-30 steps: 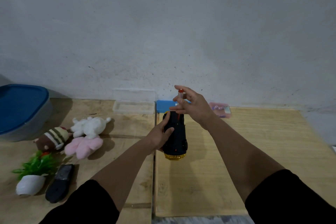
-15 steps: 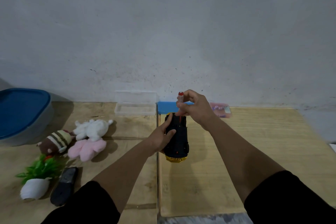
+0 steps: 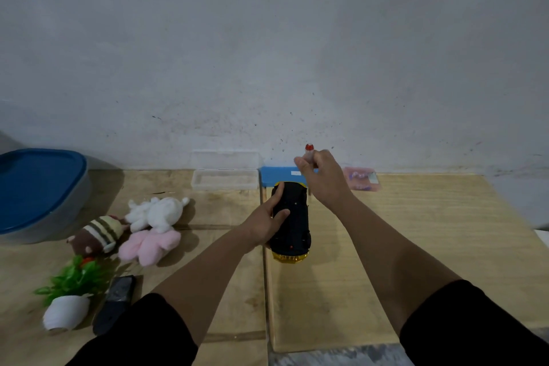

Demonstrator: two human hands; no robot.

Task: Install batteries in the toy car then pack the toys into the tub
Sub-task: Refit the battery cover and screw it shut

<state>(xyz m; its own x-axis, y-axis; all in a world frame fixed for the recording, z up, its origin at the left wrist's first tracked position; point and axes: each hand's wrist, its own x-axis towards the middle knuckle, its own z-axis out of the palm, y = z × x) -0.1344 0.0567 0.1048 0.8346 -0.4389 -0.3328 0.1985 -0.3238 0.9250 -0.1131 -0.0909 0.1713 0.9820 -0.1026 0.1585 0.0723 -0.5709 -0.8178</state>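
Toy car [image 3: 292, 221], black with a gold end facing the camera, is seen lying underside up on the wooden worktop [image 3: 416, 246], close to the seam between two boards. It is gripped along its left side by the left hand [image 3: 269, 221], the thumb and fingers being wrapped onto the dark underside. A slim tool with a red-capped pale handle, apparently a screwdriver [image 3: 309, 151], is pinched upright in the closed right hand [image 3: 322, 175], which is held over the far end of the car; the tool's tip is hidden behind the hand, so contact with the car cannot be confirmed. A tub [image 3: 59, 211] closed by a blue lid [image 3: 35, 184] is set at the far left edge of the worktop, well apart from the car. Between tub and car, a white plush [image 3: 157, 212], a pink plush [image 3: 148, 244] and a brown striped plush [image 3: 96, 235] are clustered, touching one another. Nearer the camera, a small white pot with green plastic leaves [image 3: 66, 297] is tipped on its side, and a flat dark object [image 3: 114, 303] is laid just beside it. Against the wall, a clear plastic box [image 3: 224, 178], a blue flat item [image 3: 279, 174] and a pink packet [image 3: 361, 181] are lined up. Black sleeves are worn on both arms.
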